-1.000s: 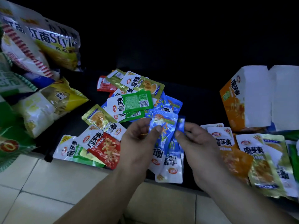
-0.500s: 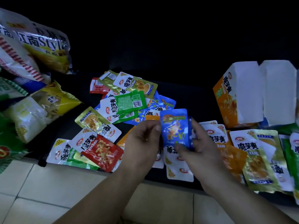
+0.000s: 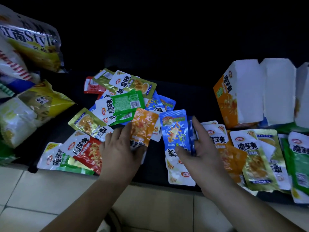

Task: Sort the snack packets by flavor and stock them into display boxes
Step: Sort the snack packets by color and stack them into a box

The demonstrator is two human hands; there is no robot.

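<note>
Head view: your left hand (image 3: 120,148) has left the blue packets (image 3: 175,131) and now pinches an orange packet (image 3: 144,126) over the pile (image 3: 123,102); your right hand (image 3: 203,158) alone grips them, ready for a display box (image 3: 234,101)

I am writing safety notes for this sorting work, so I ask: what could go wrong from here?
The right hand pinches several blue packets in a loose stack; one might fall into the mixed pile. The light is dim, so the orange packet in the left hand could be confused with gold packets. The white packet at the front edge may be knocked onto the tiled floor.
</note>
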